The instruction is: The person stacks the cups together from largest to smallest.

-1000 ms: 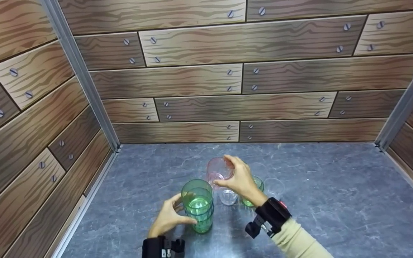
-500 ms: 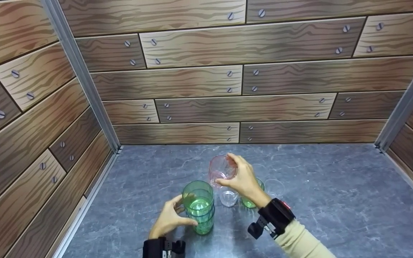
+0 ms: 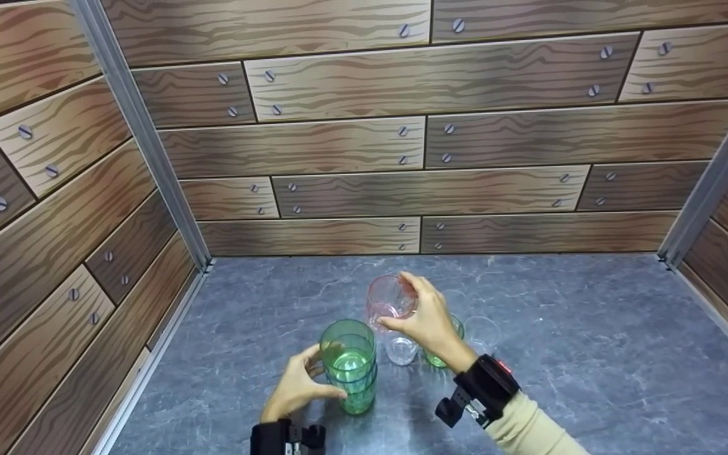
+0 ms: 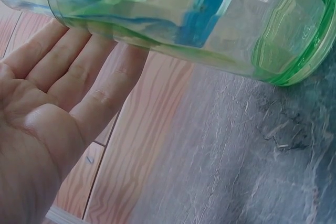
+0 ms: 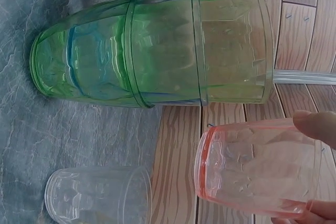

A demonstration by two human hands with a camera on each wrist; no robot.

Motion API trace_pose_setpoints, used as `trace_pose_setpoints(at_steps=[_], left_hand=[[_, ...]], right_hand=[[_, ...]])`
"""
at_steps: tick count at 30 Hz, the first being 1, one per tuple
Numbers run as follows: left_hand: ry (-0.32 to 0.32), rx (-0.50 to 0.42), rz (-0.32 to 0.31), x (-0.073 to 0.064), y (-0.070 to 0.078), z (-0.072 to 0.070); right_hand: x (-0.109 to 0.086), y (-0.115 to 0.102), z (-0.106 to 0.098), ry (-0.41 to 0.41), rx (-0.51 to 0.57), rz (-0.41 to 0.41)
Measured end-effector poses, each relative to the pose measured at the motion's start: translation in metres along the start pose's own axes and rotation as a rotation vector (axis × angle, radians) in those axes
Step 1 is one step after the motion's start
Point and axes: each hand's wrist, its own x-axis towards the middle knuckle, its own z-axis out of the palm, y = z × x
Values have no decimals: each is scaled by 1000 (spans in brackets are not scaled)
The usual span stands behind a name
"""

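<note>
A tall stack of nested see-through cups (image 3: 348, 370), green with a blue one among them, stands upright on the grey table. My left hand (image 3: 294, 385) holds it from the left, thumb on the near side and fingers round the far side. To its upper right, my right hand (image 3: 430, 322) grips a pink transparent cup (image 3: 386, 300) near the rim between thumb and fingers. The pink cup (image 5: 257, 166) is off the table, apart from the stack (image 5: 163, 51) in the right wrist view. Below it stands a clear cup (image 3: 402, 351).
A green cup (image 3: 436, 358) stands partly hidden behind my right hand and wrist. Another clear cup (image 3: 483, 332), faint against the table (image 3: 591, 354), is to its right. Wood-patterned walls (image 3: 351, 145) enclose the table at the back and sides.
My right hand and the pink cup have shifted very slightly to the right and away from the stack. My left hand and the stack have stayed in place.
</note>
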Motion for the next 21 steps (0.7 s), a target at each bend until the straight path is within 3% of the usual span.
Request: trace_pose_setpoints(at_steps=[12, 21], left_hand=[[-6, -1, -24, -1, 2, 1], [-13, 0, -13, -1, 4, 1]], right_hand=[[-1, -7, -8, 11, 22, 40], [-3, -21, -11, 25, -2, 13]])
